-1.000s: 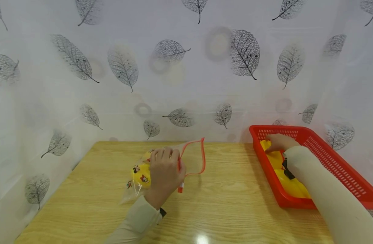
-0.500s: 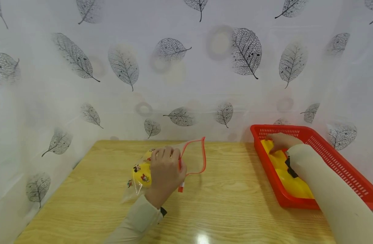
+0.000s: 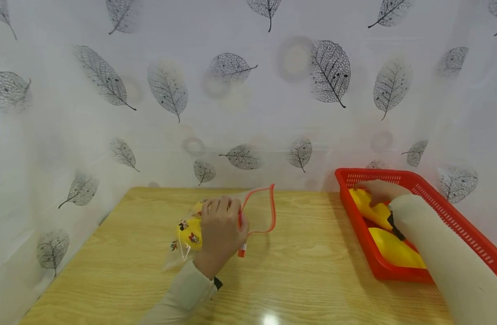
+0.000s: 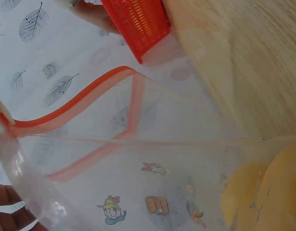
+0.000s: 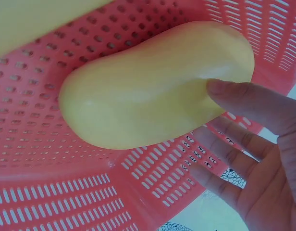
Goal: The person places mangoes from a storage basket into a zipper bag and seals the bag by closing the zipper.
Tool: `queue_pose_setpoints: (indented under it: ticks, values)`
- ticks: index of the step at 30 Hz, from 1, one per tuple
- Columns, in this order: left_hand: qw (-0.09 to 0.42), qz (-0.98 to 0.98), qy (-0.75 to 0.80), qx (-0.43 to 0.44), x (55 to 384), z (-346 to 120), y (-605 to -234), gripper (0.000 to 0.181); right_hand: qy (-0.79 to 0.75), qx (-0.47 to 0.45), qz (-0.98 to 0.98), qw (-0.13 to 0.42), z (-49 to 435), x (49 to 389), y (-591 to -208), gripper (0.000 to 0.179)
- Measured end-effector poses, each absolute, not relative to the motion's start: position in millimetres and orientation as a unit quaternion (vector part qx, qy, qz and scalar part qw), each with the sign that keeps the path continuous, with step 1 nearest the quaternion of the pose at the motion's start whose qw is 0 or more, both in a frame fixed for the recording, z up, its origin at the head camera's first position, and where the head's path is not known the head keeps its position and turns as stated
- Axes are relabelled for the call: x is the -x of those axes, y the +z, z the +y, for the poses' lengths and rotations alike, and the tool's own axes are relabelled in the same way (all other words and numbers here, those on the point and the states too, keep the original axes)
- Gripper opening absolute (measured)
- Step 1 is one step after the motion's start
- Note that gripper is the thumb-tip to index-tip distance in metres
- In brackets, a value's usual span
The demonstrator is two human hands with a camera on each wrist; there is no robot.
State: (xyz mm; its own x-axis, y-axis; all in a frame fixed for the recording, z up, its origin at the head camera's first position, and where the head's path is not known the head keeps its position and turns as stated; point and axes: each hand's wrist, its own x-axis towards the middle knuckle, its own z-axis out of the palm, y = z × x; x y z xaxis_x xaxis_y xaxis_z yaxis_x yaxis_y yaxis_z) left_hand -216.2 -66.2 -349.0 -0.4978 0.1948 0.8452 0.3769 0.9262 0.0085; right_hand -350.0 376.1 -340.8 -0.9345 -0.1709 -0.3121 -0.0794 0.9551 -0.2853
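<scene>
My left hand grips a clear zip bag near its orange-red zip edge, with the mouth spread to the right. Inside the bag are yellow rounded things; cartoon figures are printed on the film. My right hand is in the red basket, at one end of a smooth oblong yellow thing. Its thumb presses on top, and the other fingers reach round the lower side, their tips partly hidden. A second yellow thing lies nearer in the basket.
The red basket has slotted, raised walls and stands at the right of the wooden table. A white curtain with leaf prints hangs behind the table. A small red-and-white zip slider shows below the left hand.
My right hand has moved slightly right in the basket, and the far yellow thing has shifted, leaving a gap between it and the nearer one. My left hand keeps its hold on the bag.
</scene>
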Motion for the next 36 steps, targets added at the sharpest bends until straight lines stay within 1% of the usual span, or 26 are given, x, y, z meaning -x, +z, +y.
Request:
queue_pose_setpoints:
  ticks: [6, 8, 12, 18, 23, 29, 32, 36]
  values:
    - [0.472, -0.861, -0.091, 0.164, 215.7, -65.8, -349.6, 0.013, -0.13, 0.079, 0.976, 0.158, 376.9, 346.3, -340.6, 0.08]
    - [0.472, -0.861, -0.091, 0.163, 215.6, -65.8, -349.7, 0.014, -0.13, 0.078, 0.976, 0.159, 377.1, 346.0, -340.5, 0.081]
    - [0.471, -0.862, -0.091, 0.162, 215.5, -65.6, -349.3, 0.014, -0.147, 0.062, 0.973, 0.169, 379.7, 345.9, -341.3, 0.088]
    - [0.467, -0.864, -0.093, 0.161, 215.0, -65.5, -349.0, 0.013, -0.133, 0.07, 0.973, 0.177, 386.2, 345.8, -345.0, 0.095]
    - [0.466, -0.865, -0.093, 0.16, 214.9, -65.2, -349.6, 0.013, -0.146, 0.014, 0.969, 0.197, 392.0, 343.4, -351.5, 0.105]
    - [0.465, -0.866, -0.095, 0.16, 214.6, -64.7, -349.5, 0.014, -0.15, 0.0, 0.968, 0.202, 398.5, 341.2, -358.7, 0.115]
    - [0.468, -0.863, -0.095, 0.161, 214.8, -64.6, -349.3, 0.014, -0.16, -0.013, 0.966, 0.203, 398.9, 339.2, -358.1, 0.113]
    - [0.474, -0.86, -0.095, 0.163, 215.1, -64.4, -349.0, 0.014, -0.175, -0.02, 0.963, 0.202, 400.0, 337.1, -357.2, 0.107]
